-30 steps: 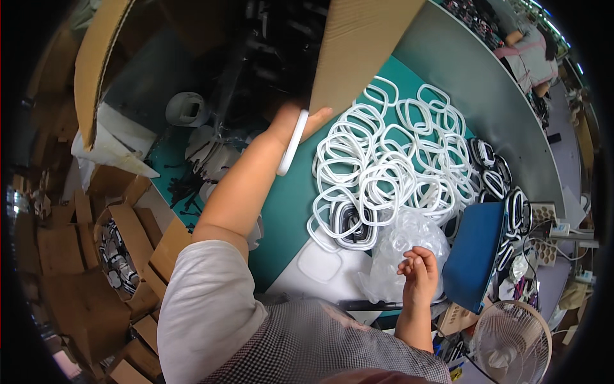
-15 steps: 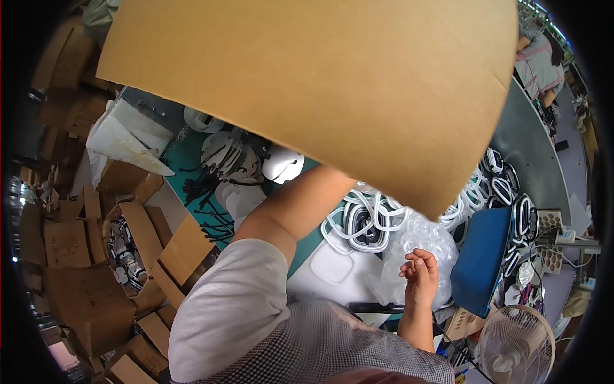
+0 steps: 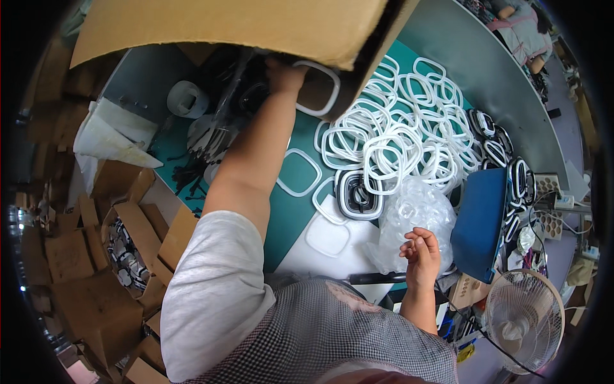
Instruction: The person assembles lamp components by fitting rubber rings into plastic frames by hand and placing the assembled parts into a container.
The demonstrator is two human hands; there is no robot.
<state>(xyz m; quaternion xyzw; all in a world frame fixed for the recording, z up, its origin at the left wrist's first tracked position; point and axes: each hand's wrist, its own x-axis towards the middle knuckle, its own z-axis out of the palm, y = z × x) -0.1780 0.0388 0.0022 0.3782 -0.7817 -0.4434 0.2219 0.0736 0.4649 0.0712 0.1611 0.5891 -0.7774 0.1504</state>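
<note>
My left arm stretches forward into a large brown cardboard box (image 3: 224, 25) that stands open toward me. My left hand (image 3: 284, 73) is in the shadow inside it, next to a white rounded-square ring (image 3: 336, 89) at the box's edge. Its fingers are hidden, and whether it grips the ring cannot be made out. My right hand (image 3: 422, 256) hovers in front of a crumpled clear plastic bag (image 3: 416, 214), fingers loosely curled and apart, with nothing in them. Many similar white rings (image 3: 390, 141) lie heaped on the green table mat (image 3: 281, 221).
A blue bin (image 3: 476, 221) stands right of the bag, near black-and-white ring parts (image 3: 492, 141). A fan (image 3: 524, 320) is at lower right. Cartons (image 3: 89, 307) crowd the left floor. White cups (image 3: 187, 99) and dark cables (image 3: 185, 169) lie at left. Another person (image 3: 518, 32) sits far right.
The cardboard box has shifted up and left, uncovering the heap of white rings. My left hand, hidden before, now shows inside the box. My right hand has hardly moved.
</note>
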